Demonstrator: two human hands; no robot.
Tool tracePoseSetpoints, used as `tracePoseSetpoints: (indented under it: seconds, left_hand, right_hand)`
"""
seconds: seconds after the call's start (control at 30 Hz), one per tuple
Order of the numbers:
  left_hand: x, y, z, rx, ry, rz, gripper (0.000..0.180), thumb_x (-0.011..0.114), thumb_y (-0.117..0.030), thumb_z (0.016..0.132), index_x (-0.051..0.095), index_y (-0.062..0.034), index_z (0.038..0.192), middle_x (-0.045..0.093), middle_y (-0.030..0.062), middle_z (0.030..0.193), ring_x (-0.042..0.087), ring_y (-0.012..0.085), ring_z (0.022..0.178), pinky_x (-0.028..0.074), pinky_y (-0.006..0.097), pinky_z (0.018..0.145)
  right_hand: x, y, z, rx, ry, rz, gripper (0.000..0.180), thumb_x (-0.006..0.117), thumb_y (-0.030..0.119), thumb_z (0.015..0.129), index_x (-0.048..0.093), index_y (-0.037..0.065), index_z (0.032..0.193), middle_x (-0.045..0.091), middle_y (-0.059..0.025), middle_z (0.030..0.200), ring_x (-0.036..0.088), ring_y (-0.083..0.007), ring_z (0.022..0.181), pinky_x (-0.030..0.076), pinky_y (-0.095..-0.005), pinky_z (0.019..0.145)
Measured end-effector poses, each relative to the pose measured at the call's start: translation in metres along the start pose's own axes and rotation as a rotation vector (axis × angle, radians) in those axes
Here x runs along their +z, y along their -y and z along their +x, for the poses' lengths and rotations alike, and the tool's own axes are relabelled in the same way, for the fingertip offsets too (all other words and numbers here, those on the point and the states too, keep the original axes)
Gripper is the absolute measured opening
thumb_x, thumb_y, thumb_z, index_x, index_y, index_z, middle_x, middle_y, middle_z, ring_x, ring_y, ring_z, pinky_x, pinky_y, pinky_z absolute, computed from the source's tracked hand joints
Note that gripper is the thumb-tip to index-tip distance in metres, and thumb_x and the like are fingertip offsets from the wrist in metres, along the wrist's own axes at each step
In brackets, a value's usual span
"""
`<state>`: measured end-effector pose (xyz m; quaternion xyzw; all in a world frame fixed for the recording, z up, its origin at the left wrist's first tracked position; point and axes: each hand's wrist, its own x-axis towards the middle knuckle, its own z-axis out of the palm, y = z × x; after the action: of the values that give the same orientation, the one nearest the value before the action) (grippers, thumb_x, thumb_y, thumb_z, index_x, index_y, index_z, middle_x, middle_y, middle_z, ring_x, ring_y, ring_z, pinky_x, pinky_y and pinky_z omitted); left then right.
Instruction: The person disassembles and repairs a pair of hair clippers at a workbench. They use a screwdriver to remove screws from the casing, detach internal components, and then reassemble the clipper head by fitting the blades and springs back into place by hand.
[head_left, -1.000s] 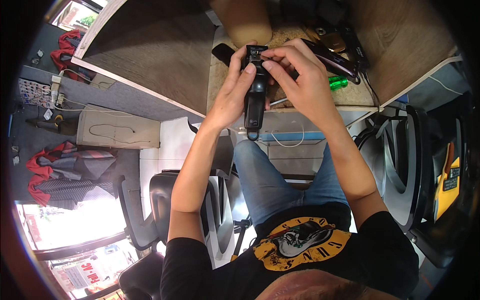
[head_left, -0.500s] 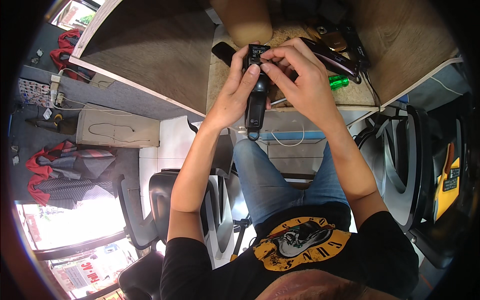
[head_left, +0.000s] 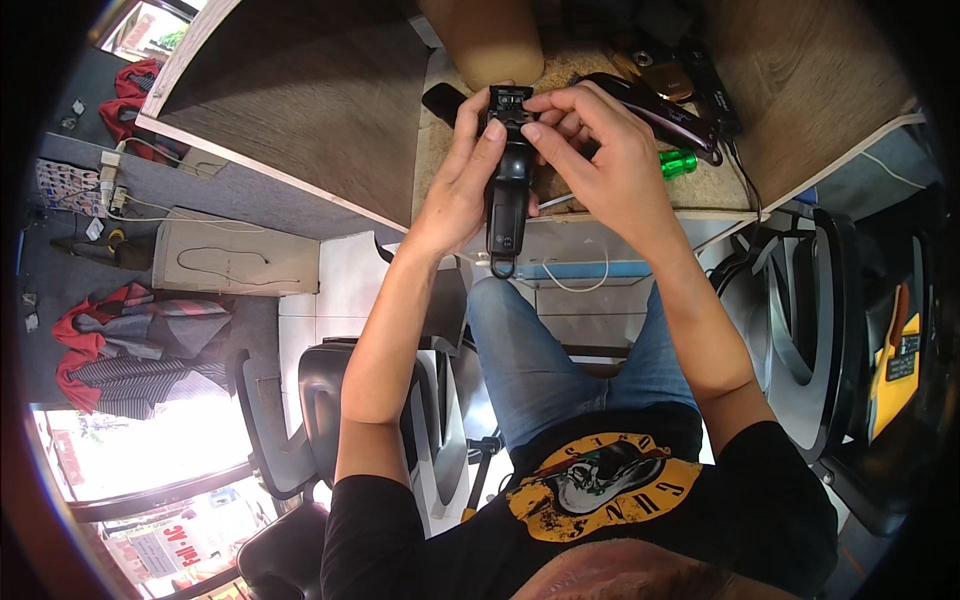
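Observation:
A black hair clipper (head_left: pixel 508 200) stands with its blade head away from me and its hanging loop toward me. My left hand (head_left: pixel 458 190) is closed around its body, thumb along the upper part near the head. From the right, my right hand (head_left: pixel 612 150) reaches in with thumb and forefinger bent close together at the edge of the clipper's head. Whatever may lie between those fingertips is too small to make out. Just right of that hand, a screwdriver (head_left: pixel 677 163) with a green handle lies on the shelf, its shaft partly hidden behind my hand.
On the wooden shelf (head_left: pixel 735 190) lie a dark purple hair clipper (head_left: pixel 655 120) and, behind it, a gold-coloured clipper (head_left: pixel 665 80). Wooden side panels (head_left: pixel 300 110) rise left and right. A white cable (head_left: pixel 580 288) hangs below the shelf edge. Black chairs (head_left: pixel 330 390) flank me.
The clipper has shifted slightly left and toward upright, with more of its head exposed. My left thumb has slid a little left; the right fingertips stay beside the head.

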<state>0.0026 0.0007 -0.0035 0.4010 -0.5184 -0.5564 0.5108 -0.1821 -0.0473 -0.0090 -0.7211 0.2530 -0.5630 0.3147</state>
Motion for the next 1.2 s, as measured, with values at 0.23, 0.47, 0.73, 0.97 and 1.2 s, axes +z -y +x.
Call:
tracePoseSetpoints:
  seconds: [0.23,0.47,0.73,0.97,1.2]
  left_hand:
    - [0.002,-0.001,-0.001,0.010,-0.030,0.042,0.054,0.042,-0.041,0.119,0.028,-0.0155,0.165,0.062,0.0153,0.132,0.071,0.0204,0.081,0.063,0.034,0.062]
    - [0.000,0.000,-0.002,-0.013,0.009,0.038,0.054,0.038,-0.031,0.118,0.025,-0.0151,0.168,0.057,0.0160,0.143,0.072,0.0222,0.090,0.065,0.036,0.066]
    - [0.002,-0.001,-0.002,-0.030,-0.015,0.002,0.056,0.036,-0.025,0.115,0.022,-0.0146,0.169,0.054,0.0175,0.149,0.072,0.0248,0.098,0.066,0.039,0.068]
    - [0.000,-0.002,-0.004,-0.040,0.008,0.075,0.056,0.037,-0.026,0.116,0.020,-0.0142,0.169,0.059,0.0179,0.139,0.073,0.0243,0.084,0.065,0.037,0.066]
    - [0.001,-0.004,-0.006,-0.048,0.030,0.056,0.064,0.048,-0.037,0.118,0.018,-0.0135,0.169,0.065,0.0159,0.116,0.071,0.0188,0.069,0.059,0.030,0.060]
  right_hand:
    - [-0.001,0.000,0.000,0.035,0.024,0.022,0.019,0.079,0.009,0.097,0.073,0.000,0.113,0.069,-0.0081,0.094,0.072,-0.0162,0.074,0.058,-0.0306,0.066]
    - [0.000,0.003,0.000,-0.004,0.026,0.011,0.019,0.079,0.008,0.097,0.074,0.000,0.113,0.069,-0.0078,0.097,0.073,-0.0165,0.078,0.060,-0.0304,0.069]
    - [-0.002,0.004,0.000,-0.002,0.030,0.003,0.018,0.079,0.007,0.097,0.073,-0.001,0.112,0.069,-0.0084,0.097,0.073,-0.0172,0.080,0.060,-0.0303,0.069]
    - [0.000,0.004,0.000,-0.009,0.017,-0.006,0.018,0.079,0.006,0.096,0.073,-0.001,0.111,0.068,-0.0083,0.092,0.070,-0.0168,0.078,0.059,-0.0312,0.069]
    - [0.000,-0.008,-0.002,0.128,0.032,0.064,0.020,0.080,0.004,0.096,0.073,-0.001,0.114,0.069,-0.0051,0.094,0.068,-0.0110,0.079,0.055,-0.0260,0.070]
